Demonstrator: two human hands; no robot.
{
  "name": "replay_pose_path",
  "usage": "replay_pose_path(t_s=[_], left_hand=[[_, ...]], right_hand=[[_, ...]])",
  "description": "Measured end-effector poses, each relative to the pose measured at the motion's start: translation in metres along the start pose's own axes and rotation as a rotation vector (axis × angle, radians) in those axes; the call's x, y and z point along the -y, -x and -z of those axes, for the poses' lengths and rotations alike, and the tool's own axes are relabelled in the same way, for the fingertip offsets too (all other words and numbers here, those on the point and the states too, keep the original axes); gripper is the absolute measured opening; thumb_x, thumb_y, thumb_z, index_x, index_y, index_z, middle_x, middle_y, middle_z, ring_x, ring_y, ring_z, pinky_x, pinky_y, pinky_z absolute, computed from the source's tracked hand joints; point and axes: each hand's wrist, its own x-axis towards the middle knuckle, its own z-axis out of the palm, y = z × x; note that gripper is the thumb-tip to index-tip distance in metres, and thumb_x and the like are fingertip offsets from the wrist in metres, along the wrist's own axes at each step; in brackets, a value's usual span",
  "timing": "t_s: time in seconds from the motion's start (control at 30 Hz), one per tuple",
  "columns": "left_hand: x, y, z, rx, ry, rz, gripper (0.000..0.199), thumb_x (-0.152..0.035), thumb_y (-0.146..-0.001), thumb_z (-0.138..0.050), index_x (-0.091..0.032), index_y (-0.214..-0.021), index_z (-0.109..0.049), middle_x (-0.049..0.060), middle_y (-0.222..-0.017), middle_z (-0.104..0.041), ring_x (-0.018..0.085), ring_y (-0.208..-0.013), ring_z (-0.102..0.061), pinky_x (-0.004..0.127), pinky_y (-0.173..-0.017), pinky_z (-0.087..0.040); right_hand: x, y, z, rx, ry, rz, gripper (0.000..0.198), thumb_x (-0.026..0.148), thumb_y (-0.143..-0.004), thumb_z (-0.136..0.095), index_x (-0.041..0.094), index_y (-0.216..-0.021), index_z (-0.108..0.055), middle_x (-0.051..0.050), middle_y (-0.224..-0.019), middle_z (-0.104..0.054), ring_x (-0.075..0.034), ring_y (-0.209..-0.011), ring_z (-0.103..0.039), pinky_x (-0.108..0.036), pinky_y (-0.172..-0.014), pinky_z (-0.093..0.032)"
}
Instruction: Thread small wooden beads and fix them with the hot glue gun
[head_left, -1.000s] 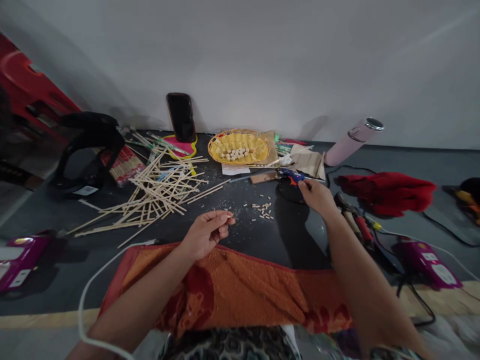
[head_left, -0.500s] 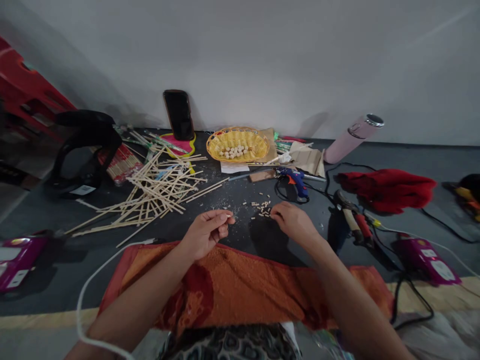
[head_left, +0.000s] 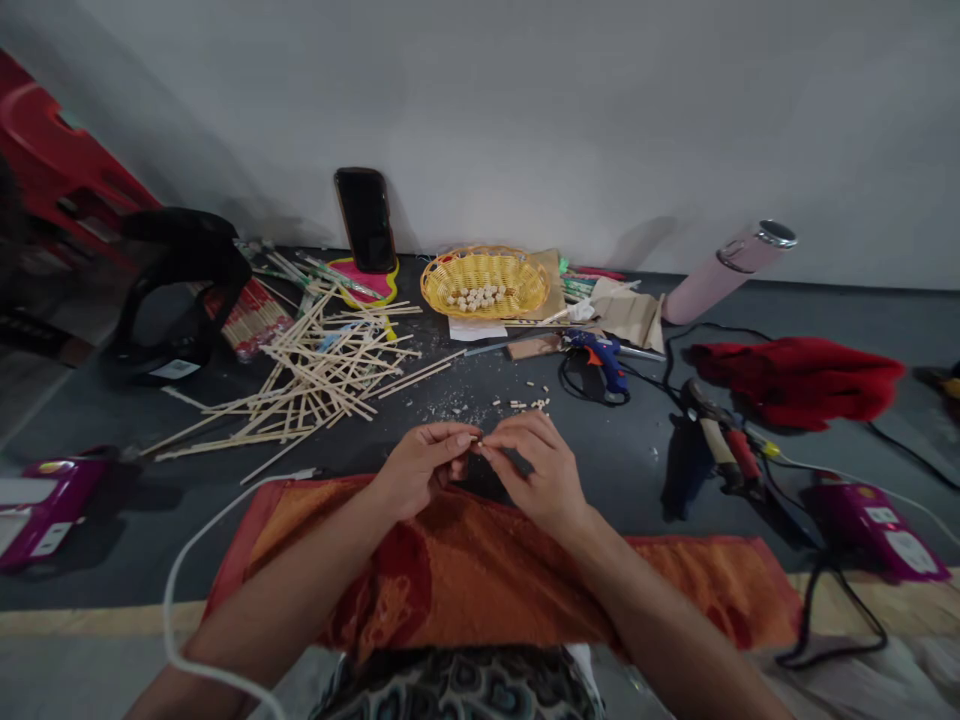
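My left hand (head_left: 420, 468) is closed in a pinch on a short piece of wooden stick (head_left: 475, 441). Right beside it, my right hand (head_left: 541, 472) has its thumb and finger pinched together, and the fingertips of both hands meet; whatever my right hand grips is too small to make out. Just beyond them lie several cut stick pieces (head_left: 517, 404) and pale crumbs (head_left: 450, 408) on the dark tabletop. Farther back, a yellow woven basket (head_left: 541, 284) holds a cluster of small pale pieces. Below my wrists spreads an orange towel (head_left: 517, 575).
Loose wooden sticks (head_left: 315, 375) are heaped at left, near a black phone (head_left: 366, 220). To the right are a blue glue gun (head_left: 606, 362), pliers (head_left: 716, 430), a pink flask (head_left: 724, 280), a red cloth (head_left: 795, 378) and a purple power box (head_left: 881, 530). A white cable (head_left: 176, 590) crosses my left forearm.
My right hand has moved left from the cut pieces to meet my left hand. My left hand keeps its pinch on the stick piece. The view has shifted slightly.
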Motion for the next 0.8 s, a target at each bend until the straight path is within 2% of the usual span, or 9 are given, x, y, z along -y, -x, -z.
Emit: replay_pose_path(t_s=[0.43, 0.6, 0.8], left_hand=[[0.0049, -0.0011, -0.0001, -0.043, 0.012, 0.007, 0.025, -0.025, -0.065, -0.077, -0.012, -0.086, -0.071, 0.001, -0.069, -0.064, 0.003, -0.047, -0.047, 0.019, -0.050, -0.040], [0.0065, -0.0015, 0.0010, -0.035, 0.015, 0.000, 0.023, -0.023, -0.068, -0.075, -0.011, -0.087, -0.071, 0.000, -0.066, -0.062, 0.004, -0.049, -0.048, 0.018, -0.050, -0.038], [0.0059, -0.0009, -0.0006, -0.053, 0.006, -0.003, 0.025, -0.023, -0.064, -0.078, -0.013, -0.086, -0.071, 0.000, -0.065, -0.063, 0.004, -0.048, -0.048, 0.019, -0.050, -0.037]], right_hand=[[-0.0045, 0.0023, 0.0008, -0.019, 0.080, 0.006, 0.009, 0.019, -0.082, -0.059, 0.024, -0.089, -0.061, -0.004, -0.088, -0.063, -0.019, -0.086, -0.057, -0.038, -0.080, -0.047], [-0.0045, 0.0035, -0.0031, 0.012, 0.152, 0.029, 0.008, 0.020, -0.081, -0.060, 0.024, -0.088, -0.061, -0.004, -0.091, -0.062, -0.020, -0.087, -0.055, -0.037, -0.081, -0.046], [-0.0048, 0.0054, -0.0048, 0.011, 0.202, 0.048, 0.007, 0.018, -0.081, -0.060, 0.023, -0.086, -0.061, -0.003, -0.091, -0.062, -0.019, -0.086, -0.054, -0.036, -0.080, -0.044]])
